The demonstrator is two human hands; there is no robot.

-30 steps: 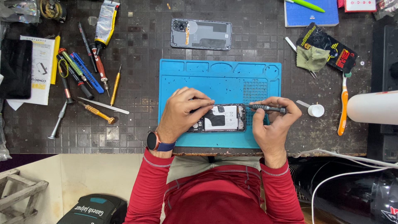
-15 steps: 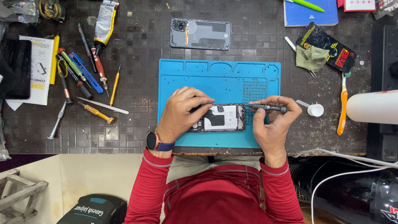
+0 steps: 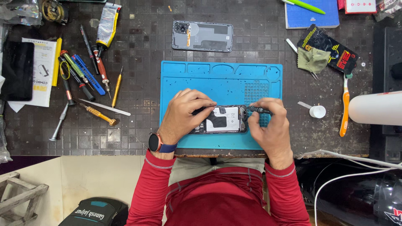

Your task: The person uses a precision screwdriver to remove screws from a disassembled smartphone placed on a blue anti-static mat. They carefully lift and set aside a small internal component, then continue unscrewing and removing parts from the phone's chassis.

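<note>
A grey phone back cover (image 3: 202,36) lies on the dark counter (image 3: 138,125) above the mat, well apart from the screwdrivers (image 3: 83,73) scattered to the left. To the right sit a blue notebook (image 3: 312,16), an orange toothbrush (image 3: 344,106) and a small white cap (image 3: 317,111).

Bright, even overhead light, soft shadows, sharp focus, slight edge distortion.

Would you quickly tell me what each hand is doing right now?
Left hand: closed on the opened phone, steadying it.
Right hand: gripping a dark screwdriver.
</note>
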